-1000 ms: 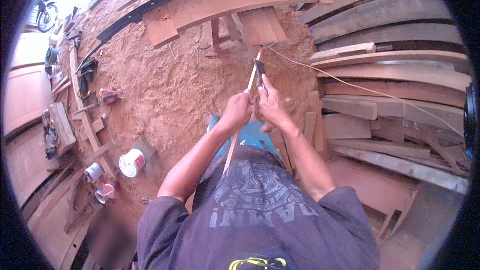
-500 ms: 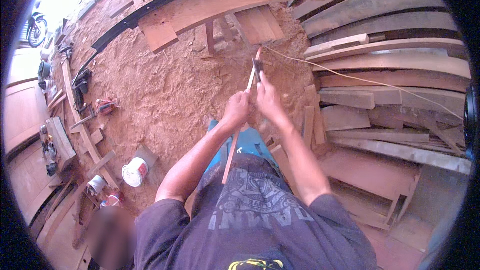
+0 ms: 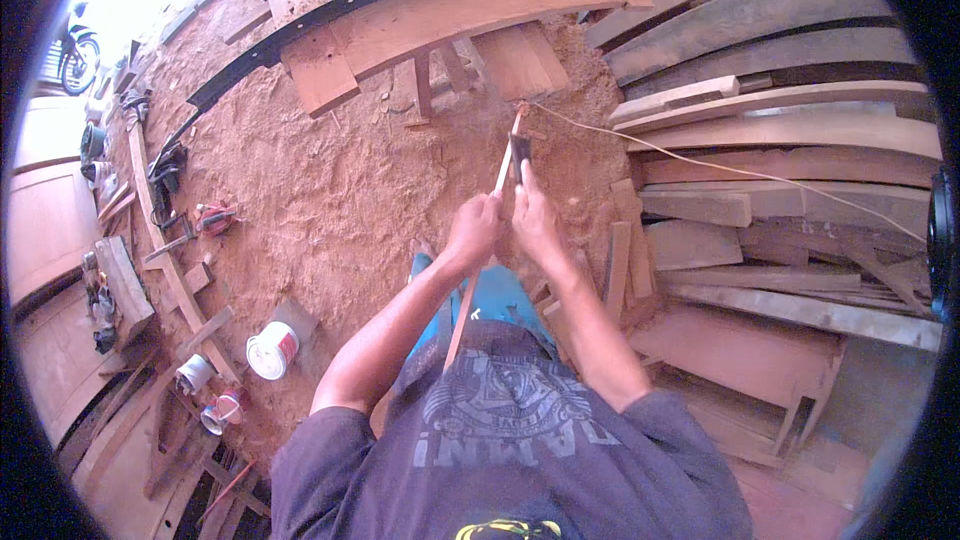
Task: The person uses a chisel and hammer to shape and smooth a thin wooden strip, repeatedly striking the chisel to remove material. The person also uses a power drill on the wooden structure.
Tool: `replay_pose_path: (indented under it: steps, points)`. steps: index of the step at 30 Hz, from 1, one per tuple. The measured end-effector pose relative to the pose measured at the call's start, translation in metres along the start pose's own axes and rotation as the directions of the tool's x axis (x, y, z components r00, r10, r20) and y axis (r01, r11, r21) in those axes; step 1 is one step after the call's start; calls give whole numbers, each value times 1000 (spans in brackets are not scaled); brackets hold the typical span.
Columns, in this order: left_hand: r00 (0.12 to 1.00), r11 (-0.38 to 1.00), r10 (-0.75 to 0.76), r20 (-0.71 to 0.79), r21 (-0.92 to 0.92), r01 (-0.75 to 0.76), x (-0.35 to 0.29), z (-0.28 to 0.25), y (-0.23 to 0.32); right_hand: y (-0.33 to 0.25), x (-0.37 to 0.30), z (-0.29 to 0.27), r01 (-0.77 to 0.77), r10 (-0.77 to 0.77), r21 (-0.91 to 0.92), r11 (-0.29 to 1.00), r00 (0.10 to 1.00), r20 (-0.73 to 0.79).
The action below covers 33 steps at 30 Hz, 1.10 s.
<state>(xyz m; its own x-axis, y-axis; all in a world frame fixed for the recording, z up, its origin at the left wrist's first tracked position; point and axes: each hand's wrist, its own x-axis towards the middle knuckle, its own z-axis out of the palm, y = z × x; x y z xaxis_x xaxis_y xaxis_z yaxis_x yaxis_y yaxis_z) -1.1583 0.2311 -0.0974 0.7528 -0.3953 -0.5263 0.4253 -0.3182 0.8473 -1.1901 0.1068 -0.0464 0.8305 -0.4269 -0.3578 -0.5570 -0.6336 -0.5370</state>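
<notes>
My left hand grips a long thin wooden stick that runs from my chest up toward the sawdust floor ahead. My right hand is closed right beside it, holding a small dark-headed tool against the stick near its far end. Both forearms reach up from the lower edge. A thin pale cord runs from the stick's far tip off to the right over the planks.
Reddish sawdust covers the ground. Stacked planks fill the right side, and a long curved beam with a black strip lies across the top. A white bucket, small tins and scattered tools lie left.
The view has shifted a little; my hands and the stick sit slightly lower and to the right in the picture. The grip on the stick and tool is unchanged.
</notes>
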Motion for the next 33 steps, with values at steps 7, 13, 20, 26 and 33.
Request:
replay_pose_path:
  steps: [7,13,20,26,33]
  points:
    - [1000,999,-2,27,38,1,-16,4,17,52,77,15,112,-91,137,984,984,-153]
    - [996,996,-90,3,-7,90,-19,4,10,32,68,3,-48,50,226,973,999,-5]
    - [960,919,-194,202,-304,250,-12,1,17,31,30,-17,33,-31,122,992,999,-19]
    - [997,996,-64,49,-63,67,-19,12,14,8,-5,-20,-55,54,159,986,998,9]
    - [996,995,-88,8,50,87,-15,11,6,11,38,-9,20,-7,238,971,999,-52]
